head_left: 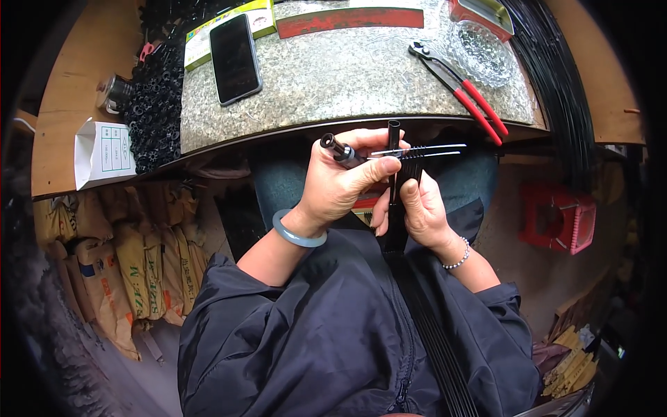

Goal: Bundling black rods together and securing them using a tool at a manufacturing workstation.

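Head view: my left hand (340,182) grips a small black tube (338,149), right hand (420,208) pinches the black rods (394,149). I'd keep both steady, just below the counter (347,76) edge.

A black smartphone (235,59) lies on my speckled stone worktop (347,83), red-handled pliers (462,87) near a clear glass dish (481,52), red stool (559,217) below right.
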The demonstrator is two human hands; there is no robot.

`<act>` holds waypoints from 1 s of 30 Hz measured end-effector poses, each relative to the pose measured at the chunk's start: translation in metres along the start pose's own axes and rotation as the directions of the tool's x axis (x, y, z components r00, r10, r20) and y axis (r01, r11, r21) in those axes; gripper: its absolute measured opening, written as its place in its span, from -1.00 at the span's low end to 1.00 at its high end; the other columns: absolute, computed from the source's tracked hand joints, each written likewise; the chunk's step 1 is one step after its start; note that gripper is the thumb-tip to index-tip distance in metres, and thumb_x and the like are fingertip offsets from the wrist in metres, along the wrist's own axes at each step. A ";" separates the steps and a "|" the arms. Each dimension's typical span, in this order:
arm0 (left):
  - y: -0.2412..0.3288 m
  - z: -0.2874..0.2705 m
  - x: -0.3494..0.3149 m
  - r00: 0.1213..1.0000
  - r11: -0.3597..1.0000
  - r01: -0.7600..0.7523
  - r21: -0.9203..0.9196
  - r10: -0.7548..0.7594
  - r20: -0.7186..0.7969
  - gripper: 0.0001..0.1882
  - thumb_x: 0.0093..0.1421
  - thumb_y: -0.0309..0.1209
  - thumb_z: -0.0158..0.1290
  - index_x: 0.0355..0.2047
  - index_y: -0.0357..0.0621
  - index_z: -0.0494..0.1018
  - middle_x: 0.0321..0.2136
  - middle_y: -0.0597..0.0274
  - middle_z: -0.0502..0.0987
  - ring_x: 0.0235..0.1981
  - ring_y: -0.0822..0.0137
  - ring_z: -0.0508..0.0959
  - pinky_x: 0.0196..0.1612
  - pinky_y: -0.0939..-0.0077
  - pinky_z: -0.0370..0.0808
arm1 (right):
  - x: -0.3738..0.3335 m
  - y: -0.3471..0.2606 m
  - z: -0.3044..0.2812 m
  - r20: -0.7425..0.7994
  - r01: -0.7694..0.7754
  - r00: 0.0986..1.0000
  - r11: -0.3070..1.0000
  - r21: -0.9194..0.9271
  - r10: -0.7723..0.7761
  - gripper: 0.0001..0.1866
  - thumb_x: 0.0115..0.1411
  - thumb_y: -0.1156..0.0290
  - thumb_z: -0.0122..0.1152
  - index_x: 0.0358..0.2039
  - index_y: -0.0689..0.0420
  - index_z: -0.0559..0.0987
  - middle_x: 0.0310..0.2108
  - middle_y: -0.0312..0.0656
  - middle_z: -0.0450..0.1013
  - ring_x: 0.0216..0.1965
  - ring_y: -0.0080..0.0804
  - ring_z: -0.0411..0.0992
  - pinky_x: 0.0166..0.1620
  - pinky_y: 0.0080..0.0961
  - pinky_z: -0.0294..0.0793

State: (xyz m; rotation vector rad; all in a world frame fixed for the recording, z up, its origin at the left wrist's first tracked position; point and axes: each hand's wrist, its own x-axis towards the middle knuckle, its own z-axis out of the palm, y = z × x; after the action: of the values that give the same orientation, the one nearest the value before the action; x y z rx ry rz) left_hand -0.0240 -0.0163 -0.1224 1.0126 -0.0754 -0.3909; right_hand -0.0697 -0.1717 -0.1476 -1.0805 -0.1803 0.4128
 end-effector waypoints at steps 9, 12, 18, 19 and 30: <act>-0.004 -0.010 0.011 0.975 0.955 0.193 -0.224 -0.161 0.151 -0.73 0.05 -0.53 0.21 -0.20 -0.24 0.51 -0.41 0.24 0.57 -0.54 0.60 0.47 -0.56 0.76 0.33 | 0.003 -0.002 0.003 -0.041 -0.057 0.998 0.993 -0.099 0.053 -0.36 0.28 -0.13 -0.27 -0.10 0.31 0.29 -0.66 -0.07 0.45 -0.73 -0.44 0.40 -0.58 -0.65 0.41; -0.011 -0.020 0.013 0.972 0.957 0.179 -0.229 -0.137 0.190 -0.74 0.04 -0.52 0.22 -0.22 -0.24 0.50 -0.42 0.24 0.57 -0.55 0.58 0.46 -0.57 0.75 0.34 | 0.003 0.001 -0.001 0.023 -0.020 0.999 0.998 -0.062 0.022 -0.35 0.26 -0.15 -0.26 -0.09 0.28 0.29 -0.64 -0.10 0.44 -0.67 -0.47 0.43 -0.59 -0.67 0.40; -0.003 -0.016 0.013 0.972 0.965 0.196 -0.175 -0.168 0.162 -0.78 0.05 -0.50 0.22 -0.28 -0.23 0.49 -0.47 0.22 0.56 -0.59 0.54 0.46 -0.59 0.72 0.34 | 0.008 -0.004 -0.007 0.064 -0.106 0.992 0.991 -0.082 0.112 -0.29 0.24 -0.21 -0.32 -0.17 0.31 0.34 -0.65 -0.07 0.44 -0.72 -0.46 0.41 -0.60 -0.67 0.40; -0.006 -0.020 0.016 0.967 0.960 0.202 -0.191 -0.165 0.193 -0.79 0.05 -0.50 0.22 -0.29 -0.23 0.49 -0.48 0.22 0.56 -0.60 0.53 0.46 -0.60 0.71 0.35 | 0.008 -0.003 -0.007 0.058 -0.123 0.990 0.989 -0.082 0.128 -0.28 0.24 -0.23 -0.34 -0.19 0.32 0.35 -0.65 -0.07 0.45 -0.73 -0.46 0.40 -0.59 -0.66 0.40; -0.004 -0.028 0.019 0.962 0.984 0.174 -0.046 -0.160 0.220 -0.82 0.07 -0.49 0.21 -0.30 -0.24 0.49 -0.54 0.27 0.52 -0.61 0.54 0.46 -0.59 0.69 0.35 | 0.012 -0.004 -0.004 0.055 -0.147 0.987 0.989 -0.022 0.148 -0.25 0.25 -0.25 -0.47 -0.37 0.30 0.35 -0.72 -0.01 0.42 -0.78 -0.39 0.36 -0.64 -0.64 0.36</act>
State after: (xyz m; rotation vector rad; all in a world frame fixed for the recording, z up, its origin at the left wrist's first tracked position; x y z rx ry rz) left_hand -0.0008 -0.0021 -0.1429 0.9122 -0.1724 -0.6544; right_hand -0.0561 -0.1717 -0.1467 -1.1046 -0.1548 0.5764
